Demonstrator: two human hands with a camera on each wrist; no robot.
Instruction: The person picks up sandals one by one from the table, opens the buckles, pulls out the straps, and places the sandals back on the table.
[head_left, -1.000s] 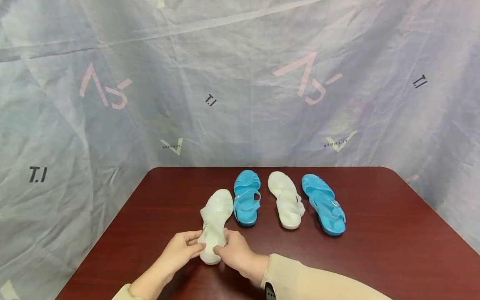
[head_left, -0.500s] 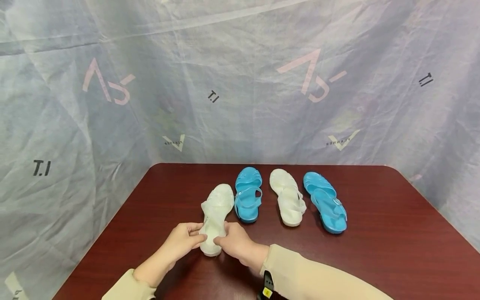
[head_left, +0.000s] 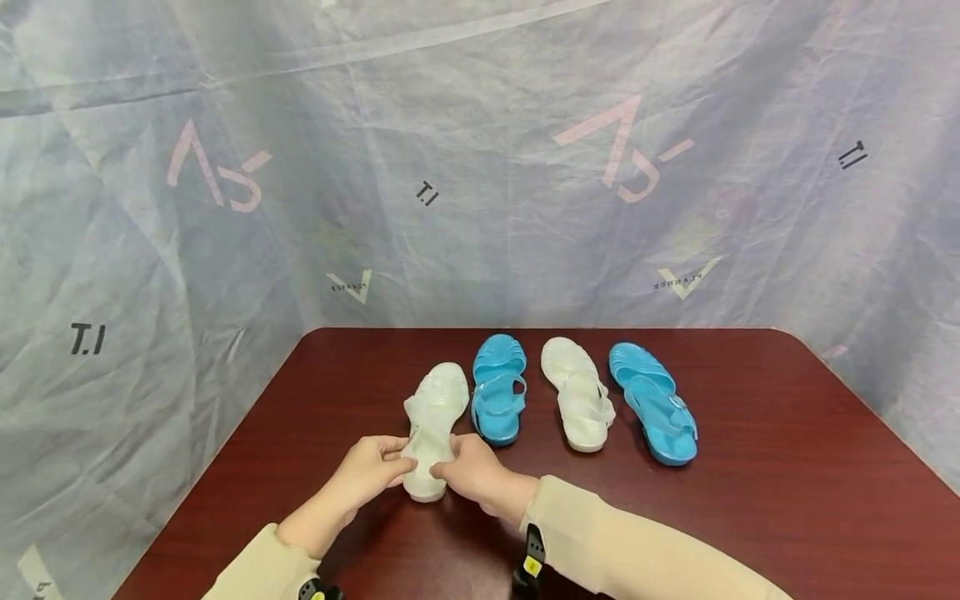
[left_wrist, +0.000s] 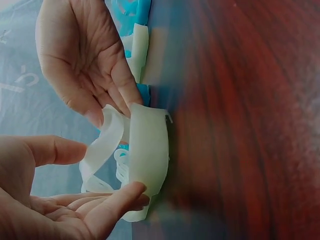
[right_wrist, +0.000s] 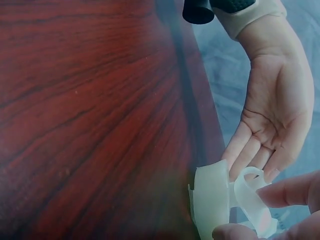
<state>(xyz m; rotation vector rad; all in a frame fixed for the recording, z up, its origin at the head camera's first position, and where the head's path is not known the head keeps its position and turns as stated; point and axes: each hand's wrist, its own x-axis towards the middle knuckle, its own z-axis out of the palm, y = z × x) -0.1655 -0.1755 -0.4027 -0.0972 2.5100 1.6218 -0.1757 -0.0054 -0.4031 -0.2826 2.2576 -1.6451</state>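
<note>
A white jelly sandal (head_left: 437, 402) lies toe-away on the table, its heel end between both hands. My left hand (head_left: 372, 468) holds the heel from the left, thumb at the ankle strap. From the right, my right hand (head_left: 480, 471) grips the same heel with its thumb over the edge. In the left wrist view, the sandal's pale heel (left_wrist: 148, 150) stands close to the tabletop, fingertips along its side and the strap looping beside the thumb. The right wrist view shows the heel (right_wrist: 211, 197) with fingers of both hands around it; the toe is hidden there.
Right of the held sandal lie a blue sandal (head_left: 498, 400), a second white sandal (head_left: 581, 408) and another blue sandal (head_left: 660, 417), in a row across the dark red table (head_left: 757, 492). A grey printed cloth (head_left: 495, 225) hangs behind and around the table.
The white sandal and both hands have shifted slightly away from the person, toward the row of other sandals. The head view has tilted a little. Both hands keep their grip.
</note>
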